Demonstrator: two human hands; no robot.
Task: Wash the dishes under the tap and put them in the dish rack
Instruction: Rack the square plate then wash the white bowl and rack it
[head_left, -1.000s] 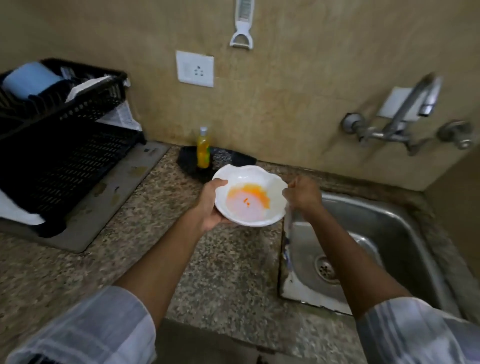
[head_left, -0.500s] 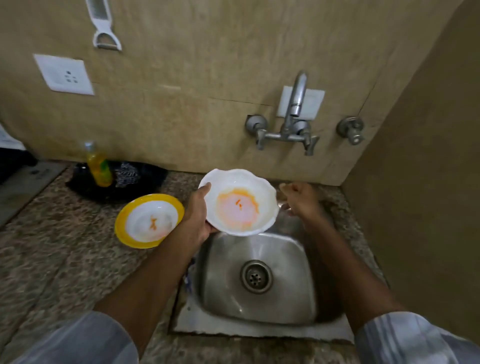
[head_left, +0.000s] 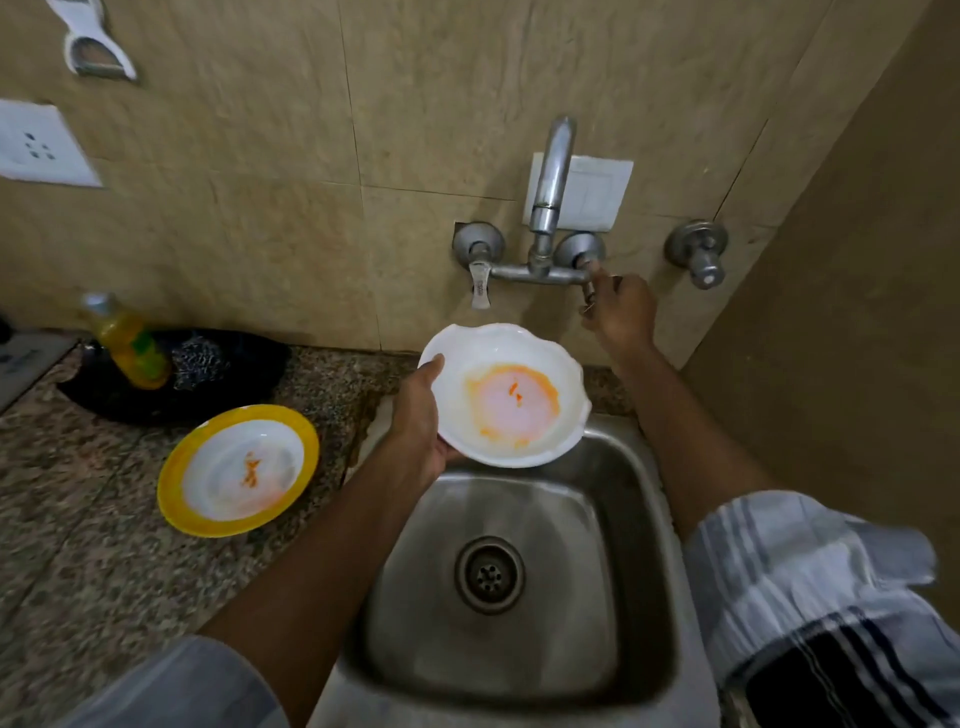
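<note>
The wall of beige tiles fills the top of the view, and below it a speckled stone counter runs on the left side. The steel sink is set in the counter at the lower middle, with a round drain in its floor. The tap is fixed on the wall above the sink, its spout pointing up; a small tag hangs from its left valve, but the writing on it is too small to read.

A white bowl with a wavy rim is held over the back edge of the sink, below the tap. It has an orange stain in the middle. On the counter, left of the sink, lies a plate with a yellow rim and orange bits inside. Behind the plate is a dark tray, and on it stands a yellow bottle; its green label is blurred and I cannot read it. A white socket is on the wall at the far left.

The left hand grips the bowl at its left side, the thumb over the rim and the fingers curled under it. The right hand is raised to the right valve of the tap, with the fingers closed around its handle. Both forearms are bare, with striped sleeves at the bottom of the view.
</note>
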